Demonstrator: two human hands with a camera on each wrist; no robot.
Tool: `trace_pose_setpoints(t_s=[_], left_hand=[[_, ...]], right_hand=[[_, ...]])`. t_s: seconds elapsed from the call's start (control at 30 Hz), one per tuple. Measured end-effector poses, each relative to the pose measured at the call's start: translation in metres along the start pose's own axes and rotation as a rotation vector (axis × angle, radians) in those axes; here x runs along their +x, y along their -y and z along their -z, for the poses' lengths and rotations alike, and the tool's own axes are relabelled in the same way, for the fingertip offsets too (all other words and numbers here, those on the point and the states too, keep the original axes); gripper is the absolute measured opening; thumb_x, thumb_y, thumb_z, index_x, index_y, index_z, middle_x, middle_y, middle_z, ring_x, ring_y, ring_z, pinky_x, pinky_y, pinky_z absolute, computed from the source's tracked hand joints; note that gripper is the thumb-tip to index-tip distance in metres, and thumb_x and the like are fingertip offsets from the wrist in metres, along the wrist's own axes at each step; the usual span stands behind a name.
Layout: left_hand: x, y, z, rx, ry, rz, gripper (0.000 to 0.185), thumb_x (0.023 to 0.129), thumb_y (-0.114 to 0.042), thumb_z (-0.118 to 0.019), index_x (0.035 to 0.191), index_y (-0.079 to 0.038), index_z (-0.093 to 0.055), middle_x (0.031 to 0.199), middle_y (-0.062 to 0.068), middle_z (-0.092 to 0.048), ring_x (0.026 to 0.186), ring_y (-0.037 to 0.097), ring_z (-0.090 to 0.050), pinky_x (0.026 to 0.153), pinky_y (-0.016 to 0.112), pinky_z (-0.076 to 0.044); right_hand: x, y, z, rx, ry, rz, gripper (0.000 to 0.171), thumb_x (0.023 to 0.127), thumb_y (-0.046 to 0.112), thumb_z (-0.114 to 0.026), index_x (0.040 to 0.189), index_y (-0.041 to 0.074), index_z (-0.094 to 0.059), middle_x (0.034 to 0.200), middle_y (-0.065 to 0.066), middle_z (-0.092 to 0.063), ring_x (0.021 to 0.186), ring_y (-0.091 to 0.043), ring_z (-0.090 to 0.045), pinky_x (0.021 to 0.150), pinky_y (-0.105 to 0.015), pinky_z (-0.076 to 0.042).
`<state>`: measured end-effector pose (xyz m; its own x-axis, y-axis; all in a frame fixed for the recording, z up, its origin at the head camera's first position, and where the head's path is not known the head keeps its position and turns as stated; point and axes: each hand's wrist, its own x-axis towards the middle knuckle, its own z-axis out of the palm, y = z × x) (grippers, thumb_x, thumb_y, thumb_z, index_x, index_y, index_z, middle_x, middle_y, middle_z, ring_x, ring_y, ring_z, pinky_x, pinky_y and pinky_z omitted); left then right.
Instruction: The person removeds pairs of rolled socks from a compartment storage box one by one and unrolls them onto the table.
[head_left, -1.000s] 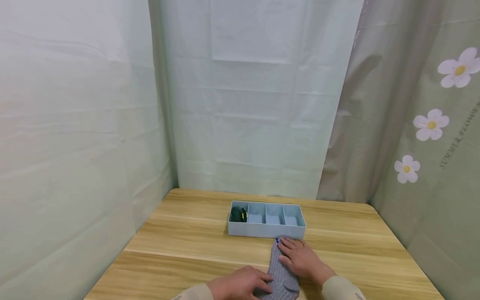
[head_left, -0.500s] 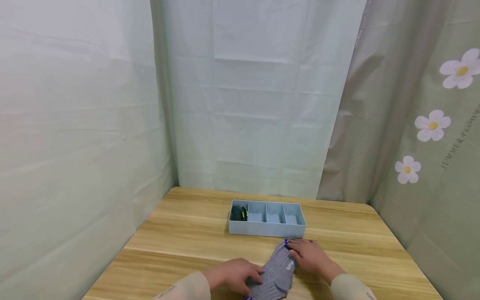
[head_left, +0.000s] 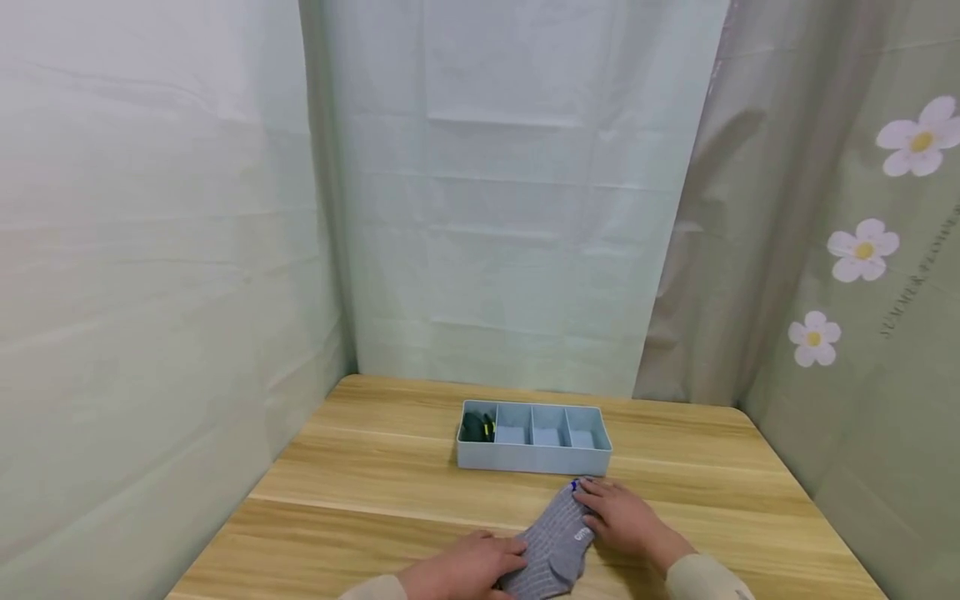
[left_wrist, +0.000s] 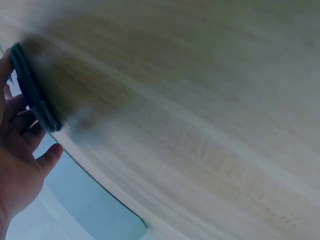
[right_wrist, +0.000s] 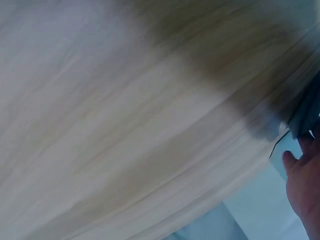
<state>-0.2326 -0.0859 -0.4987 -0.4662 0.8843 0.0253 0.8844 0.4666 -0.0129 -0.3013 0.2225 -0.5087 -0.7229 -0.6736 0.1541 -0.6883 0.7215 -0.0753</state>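
A grey ribbed sock [head_left: 557,546] lies slantwise on the wooden table [head_left: 375,483] near its front edge. My left hand [head_left: 467,572] rests flat on the sock's lower left end. My right hand [head_left: 626,518] lies on its upper right end, fingertips at the blue-trimmed tip. In the left wrist view my left hand [left_wrist: 20,165] touches the sock's dark edge [left_wrist: 31,92] with fingers fairly straight. In the right wrist view only part of my right hand [right_wrist: 305,185] shows at the right edge.
A pale blue divided tray [head_left: 534,460] stands just behind the sock, with a dark bundle [head_left: 476,427] in its leftmost compartment. Pale green curtains close in the table at the back and on both sides; the right one has white flowers.
The sock has turned from lying straight towards the tray to lying slantwise, its upper tip to the right. My left hand moved left and back a little; the right hand shifted right with the tip.
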Motion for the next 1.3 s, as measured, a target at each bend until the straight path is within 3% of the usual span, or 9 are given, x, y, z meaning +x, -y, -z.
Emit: trace_pose_setpoints(t_s=[0.1, 0.27, 0.57, 0.73, 0.83, 1.07, 1.3], left_hand=[[-0.002, 0.004, -0.001, -0.007, 0.015, 0.021, 0.053, 0.093, -0.045, -0.066, 0.137, -0.015, -0.06, 0.142, -0.001, -0.054, 0.13, 0.007, -0.048, 0.097, 0.038, -0.046], [-0.003, 0.017, -0.001, -0.032, 0.049, 0.037, 0.06, 0.091, -0.051, -0.066, 0.14, -0.017, -0.058, 0.146, -0.003, -0.05, 0.135, 0.007, -0.044, 0.103, 0.045, -0.042], [-0.012, 0.035, 0.008, -0.103, 0.082, 0.144, 0.061, 0.087, -0.047, -0.072, 0.139, -0.02, -0.059, 0.147, -0.006, -0.05, 0.134, 0.011, -0.045, 0.105, 0.05, -0.039], [-0.013, 0.043, 0.01, -0.131, 0.112, 0.175, 0.059, 0.087, -0.042, -0.074, 0.14, -0.021, -0.058, 0.148, -0.005, -0.049, 0.136, 0.014, -0.044, 0.106, 0.052, -0.038], [-0.01, 0.048, 0.011, -0.126, 0.131, 0.202, 0.058, 0.086, -0.038, -0.076, 0.14, -0.023, -0.058, 0.148, -0.005, -0.049, 0.137, 0.018, -0.043, 0.107, 0.051, -0.037], [-0.001, 0.054, 0.011, -0.185, 0.104, 0.252, 0.055, 0.085, -0.025, -0.078, 0.137, -0.019, -0.06, 0.146, 0.003, -0.051, 0.137, 0.022, -0.043, 0.109, 0.055, -0.034], [0.0, 0.052, 0.007, -0.235, -0.002, 0.31, 0.051, 0.089, -0.027, -0.073, 0.136, -0.013, -0.06, 0.144, 0.011, -0.052, 0.135, 0.024, -0.046, 0.11, 0.051, -0.034]], right_hand=[[-0.007, -0.004, 0.001, 0.046, 0.04, -0.055, 0.048, 0.099, 0.035, -0.058, 0.137, 0.007, -0.06, 0.143, -0.017, -0.053, 0.126, -0.038, -0.053, 0.101, -0.061, -0.039], [-0.02, -0.014, -0.001, 0.082, 0.032, -0.085, 0.055, 0.098, 0.046, -0.055, 0.138, 0.009, -0.058, 0.144, -0.016, -0.052, 0.126, -0.039, -0.053, 0.101, -0.066, -0.036], [-0.045, -0.027, -0.01, 0.085, 0.007, -0.129, 0.057, 0.101, 0.051, -0.047, 0.144, 0.013, -0.054, 0.148, -0.014, -0.048, 0.131, -0.039, -0.048, 0.101, -0.069, -0.032], [-0.054, -0.023, -0.008, 0.135, 0.043, -0.175, 0.061, 0.102, 0.054, -0.043, 0.146, 0.012, -0.051, 0.152, -0.013, -0.043, 0.136, -0.039, -0.042, 0.105, -0.071, -0.024], [-0.06, -0.019, -0.006, 0.138, 0.035, -0.188, 0.059, 0.103, 0.052, -0.042, 0.144, 0.012, -0.053, 0.151, -0.012, -0.045, 0.135, -0.039, -0.043, 0.104, -0.071, -0.026], [-0.062, -0.013, -0.007, 0.018, -0.069, -0.166, 0.046, 0.104, 0.044, -0.045, 0.129, 0.012, -0.067, 0.134, -0.009, -0.062, 0.119, -0.031, -0.06, 0.094, -0.056, -0.045], [-0.051, -0.01, -0.001, 0.043, -0.27, -0.132, 0.025, 0.097, 0.028, -0.065, 0.113, 0.011, -0.075, 0.116, -0.006, -0.071, 0.104, -0.025, -0.066, 0.086, -0.049, -0.052]])
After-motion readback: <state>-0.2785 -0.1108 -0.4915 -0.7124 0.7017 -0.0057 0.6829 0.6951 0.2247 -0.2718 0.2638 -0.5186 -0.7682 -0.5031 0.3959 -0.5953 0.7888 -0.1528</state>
